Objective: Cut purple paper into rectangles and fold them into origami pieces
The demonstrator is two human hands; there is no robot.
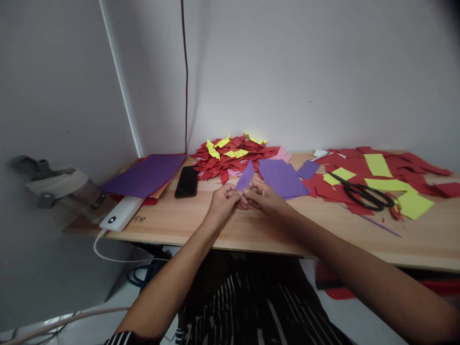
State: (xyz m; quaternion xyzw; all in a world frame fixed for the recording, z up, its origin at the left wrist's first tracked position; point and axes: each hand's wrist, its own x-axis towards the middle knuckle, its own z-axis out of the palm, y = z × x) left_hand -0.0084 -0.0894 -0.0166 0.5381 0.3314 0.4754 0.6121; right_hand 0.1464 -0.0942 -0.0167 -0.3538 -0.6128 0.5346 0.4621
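Observation:
Both of my hands meet over the middle of the table, pinching a small folded piece of purple paper (246, 176). My left hand (225, 199) is closed at its lower left edge, and my right hand (261, 195) is closed at its lower right. Fingertips hide the lower part of the paper. Just behind my right hand lies a stack of purple paper sheets (282, 177). Beyond my hands is a heap of folded red paper pieces (230, 155), with a few yellow ones on top and some pink at its edges.
To the left lie a black phone (187, 182), a large purple sheet (147, 173) on other coloured sheets, and a white power bank (122, 213) with a cable. On the right, black scissors (362, 194) rest among red and yellow paper pieces (379, 165). A wall stands behind.

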